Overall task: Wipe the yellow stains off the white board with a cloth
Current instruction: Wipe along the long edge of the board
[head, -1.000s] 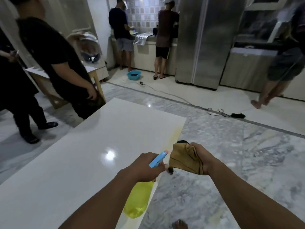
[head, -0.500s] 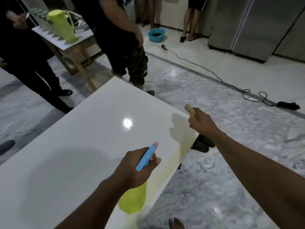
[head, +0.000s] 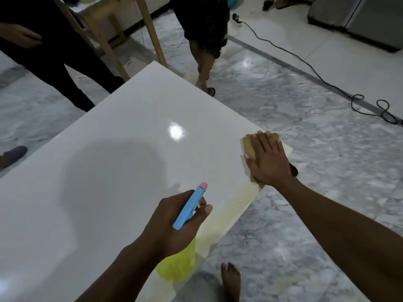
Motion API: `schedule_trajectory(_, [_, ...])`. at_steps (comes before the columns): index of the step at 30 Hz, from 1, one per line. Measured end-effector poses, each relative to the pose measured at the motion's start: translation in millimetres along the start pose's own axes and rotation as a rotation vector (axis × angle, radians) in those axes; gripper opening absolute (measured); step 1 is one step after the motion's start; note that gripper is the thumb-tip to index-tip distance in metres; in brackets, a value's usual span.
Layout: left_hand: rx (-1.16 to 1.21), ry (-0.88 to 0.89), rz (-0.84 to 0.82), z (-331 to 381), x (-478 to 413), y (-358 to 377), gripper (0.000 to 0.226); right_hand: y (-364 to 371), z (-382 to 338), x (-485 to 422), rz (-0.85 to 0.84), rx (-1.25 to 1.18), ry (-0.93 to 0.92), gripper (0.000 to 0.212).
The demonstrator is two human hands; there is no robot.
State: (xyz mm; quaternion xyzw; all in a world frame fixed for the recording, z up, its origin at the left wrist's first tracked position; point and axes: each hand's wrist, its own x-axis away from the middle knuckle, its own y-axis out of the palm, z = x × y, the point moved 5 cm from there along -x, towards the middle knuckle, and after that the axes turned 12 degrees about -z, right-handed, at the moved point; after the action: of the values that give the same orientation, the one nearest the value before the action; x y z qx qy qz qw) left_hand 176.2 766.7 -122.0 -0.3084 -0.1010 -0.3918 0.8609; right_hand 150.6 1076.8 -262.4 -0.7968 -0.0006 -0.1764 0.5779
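Observation:
A glossy white board (head: 104,171) fills the left and middle of the view. A yellow stain (head: 231,205) runs as a band along its right edge. My right hand (head: 268,162) lies flat, fingers spread, pressing a tan cloth (head: 250,144) onto the board at that edge, at the stain's far end. My left hand (head: 176,223) grips a spray bottle (head: 189,205) with a blue head, a pink nozzle tip and a yellow body hanging below the hand, held over the board near the stain.
Two people stand at the board's far side, one in dark trousers (head: 65,62), one in shorts (head: 205,29). A wooden table's legs (head: 152,33) rise behind. A black cable (head: 305,68) crosses the marble floor at right. My bare foot (head: 231,280) stands by the board's near corner.
My right hand came down from the air and now presses the cloth flat on the board's right edge. The view tilted lower. My left hand keeps hold of the bottle.

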Motion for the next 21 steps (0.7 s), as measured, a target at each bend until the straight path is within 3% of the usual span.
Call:
schedule_trajectory(8, [0.016, -0.042, 0.045, -26, 34, -12, 0.038, 23, -25, 22, 0.002, 0.067, -0.008, 0.071])
schedule_trajectory(16, [0.005, -0.04, 0.077, -58, 91, -24, 0.025, 60, -88, 66, 0.015, 0.093, -0.015, 0.07])
schedule_trajectory(21, [0.004, -0.012, 0.124, -82, 145, -34, 0.041, 83, -134, 100, 0.041, 0.084, -0.02, 0.071])
